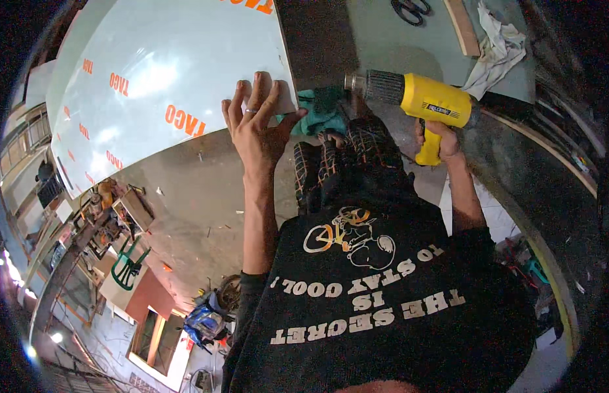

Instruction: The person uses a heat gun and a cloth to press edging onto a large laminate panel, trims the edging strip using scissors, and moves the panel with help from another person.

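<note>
Brown floor point(193, 196), heat gun point(430, 99) in right hand point(446, 139).

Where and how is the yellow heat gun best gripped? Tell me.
Probably best: take the heat gun by its handle from the near right; it juts toward you, away from the metal nozzle pointing left. The right hand grips it there.

Orange capitals point(184, 120) repeat over that glossy white panel point(186, 52), pale capitals point(383, 316) cross the black top point(396, 354), and a dark lettered label point(439, 109) marks the yellow heat gun point(442, 95).
</note>
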Action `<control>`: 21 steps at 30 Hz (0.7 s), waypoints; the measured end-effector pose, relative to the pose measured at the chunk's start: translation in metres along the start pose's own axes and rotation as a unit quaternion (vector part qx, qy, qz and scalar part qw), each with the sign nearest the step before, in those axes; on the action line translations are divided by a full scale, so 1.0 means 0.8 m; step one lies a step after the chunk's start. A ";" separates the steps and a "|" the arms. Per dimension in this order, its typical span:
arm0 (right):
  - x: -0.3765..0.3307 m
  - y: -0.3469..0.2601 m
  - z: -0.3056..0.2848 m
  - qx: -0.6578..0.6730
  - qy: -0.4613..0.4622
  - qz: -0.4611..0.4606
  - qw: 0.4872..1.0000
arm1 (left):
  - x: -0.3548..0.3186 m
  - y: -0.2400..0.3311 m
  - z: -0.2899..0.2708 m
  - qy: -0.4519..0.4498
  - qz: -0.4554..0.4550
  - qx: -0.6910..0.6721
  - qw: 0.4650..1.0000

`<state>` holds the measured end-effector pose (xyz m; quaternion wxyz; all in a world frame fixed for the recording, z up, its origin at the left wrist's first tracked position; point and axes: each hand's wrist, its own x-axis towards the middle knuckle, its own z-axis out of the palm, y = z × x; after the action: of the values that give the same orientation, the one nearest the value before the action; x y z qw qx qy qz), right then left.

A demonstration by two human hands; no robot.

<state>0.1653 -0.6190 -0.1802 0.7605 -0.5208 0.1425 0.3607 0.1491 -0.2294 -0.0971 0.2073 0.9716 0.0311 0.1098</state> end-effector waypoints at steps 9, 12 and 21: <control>0.001 -0.030 0.032 -0.026 0.013 -0.012 1.000 | 0.004 -0.001 -0.010 -0.015 0.033 -0.005 0.999; -0.002 -0.038 0.036 -0.056 -0.017 -0.034 0.998 | 0.008 -0.002 -0.014 -0.021 0.045 -0.010 0.999; -0.017 -0.023 0.037 -0.049 0.011 -0.011 0.999 | 0.001 -0.005 0.005 -0.024 0.018 -0.004 1.000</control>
<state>0.1644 -0.6014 -0.1470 0.7361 -0.5630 0.1274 0.3534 0.1510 -0.2271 -0.1021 0.2094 0.9736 0.0086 0.0905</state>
